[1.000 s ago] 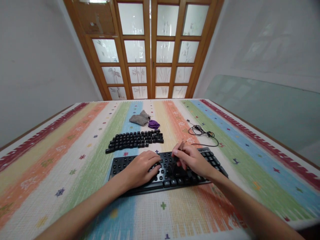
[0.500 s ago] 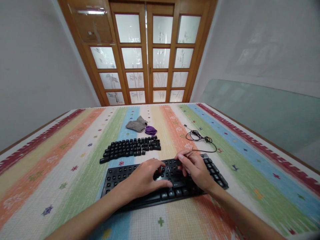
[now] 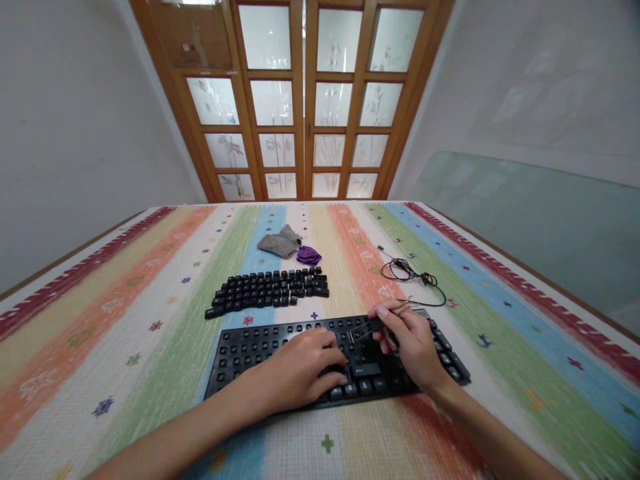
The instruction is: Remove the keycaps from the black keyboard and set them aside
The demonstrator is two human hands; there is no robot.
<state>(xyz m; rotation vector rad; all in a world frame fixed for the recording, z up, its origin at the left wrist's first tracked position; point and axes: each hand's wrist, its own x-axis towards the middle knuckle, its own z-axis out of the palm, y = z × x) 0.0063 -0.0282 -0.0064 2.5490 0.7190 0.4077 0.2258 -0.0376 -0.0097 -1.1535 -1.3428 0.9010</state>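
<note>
A black keyboard (image 3: 235, 363) lies at a slant on the striped cloth, its left and middle parts stripped to bare key posts, with keycaps on along the front row and right end. My right hand (image 3: 406, 337) pinches a wire keycap puller (image 3: 364, 329) over the keyboard's right half, wire prongs pointing left and down. My left hand (image 3: 305, 367) rests across the keyboard's middle, thumb and fingers apart; nothing shows between them, though the palm side is hidden. A wide keycap (image 3: 367, 371) sits just right of its thumb.
Loose black keycaps (image 3: 270, 291) stand in rows behind the keyboard. Farther back are a grey cloth (image 3: 280, 243) and a purple cloth (image 3: 309, 255). A coiled black cable (image 3: 411, 272) lies to the right. Wooden doors with glass panes close off the far end.
My right hand has shifted up and back a little, and the puller's wire prongs now show. My left thumb and fingers have drawn closer together. The view has tilted slightly down.
</note>
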